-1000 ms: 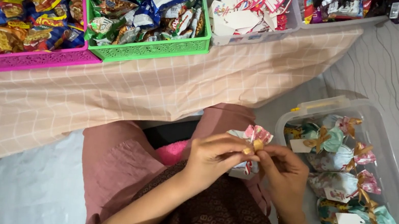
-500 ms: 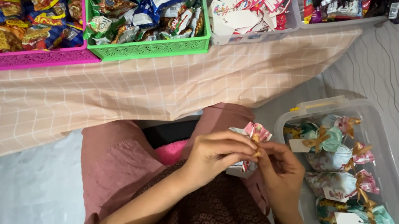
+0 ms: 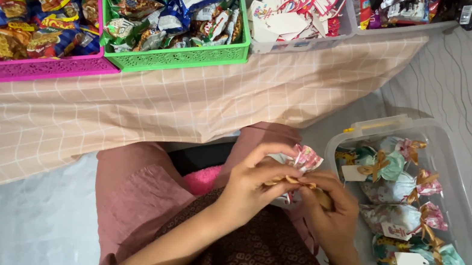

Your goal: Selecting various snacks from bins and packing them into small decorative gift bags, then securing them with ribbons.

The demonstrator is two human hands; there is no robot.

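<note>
Over my lap, both hands work on a small wrapped gift bundle (image 3: 304, 158) with a pink and white gathered top. My left hand (image 3: 255, 183) grips the bundle's neck, fingers pinching a tan ribbon (image 3: 292, 180). My right hand (image 3: 330, 210) pinches the other end of that ribbon just to the right. Most of the bundle's body is hidden behind my fingers.
A clear plastic tub (image 3: 470, 200) on the floor to my right holds several finished bundles with tags. A cloth-covered low table (image 3: 129, 112) ahead carries a pink basket (image 3: 32, 63) and a green basket (image 3: 179, 55) of snack packets, plus clear bins (image 3: 297, 40).
My hands stay together on the bundle; the fingers have shifted slightly along the ribbon, and the bundle has barely moved.
</note>
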